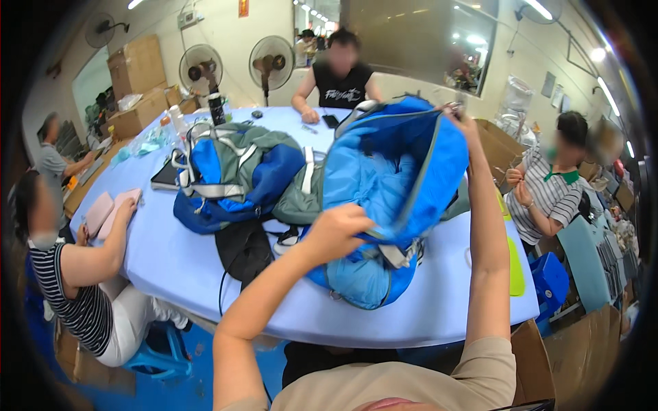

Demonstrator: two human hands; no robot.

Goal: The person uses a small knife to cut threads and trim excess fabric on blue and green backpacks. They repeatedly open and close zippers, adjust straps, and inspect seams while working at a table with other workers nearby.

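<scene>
A blue backpack [442, 181] stands in front of me on the table, its zipped main opening spread wide so the light blue lining shows. High at the right, my right hand [462, 123] is closed on the upper rim of the opening; something small and shiny is by its fingers, too small to name. Lower down, my left hand [337, 231] has its fingers closed at the near edge of the opening, pinching the fabric. To the left lie more backpacks, one in blue and grey-green [236, 171] with pale straps. A black cap-like piece [243, 250] lies below them.
A pale blue cloth covers the table [157, 253]. Bottles [216, 108] and a dark notebook [164, 177] stand or lie at its left. People sit across, left and right; one at the left handles pink pouches [113, 212]. A blue stool [548, 281] is at the right.
</scene>
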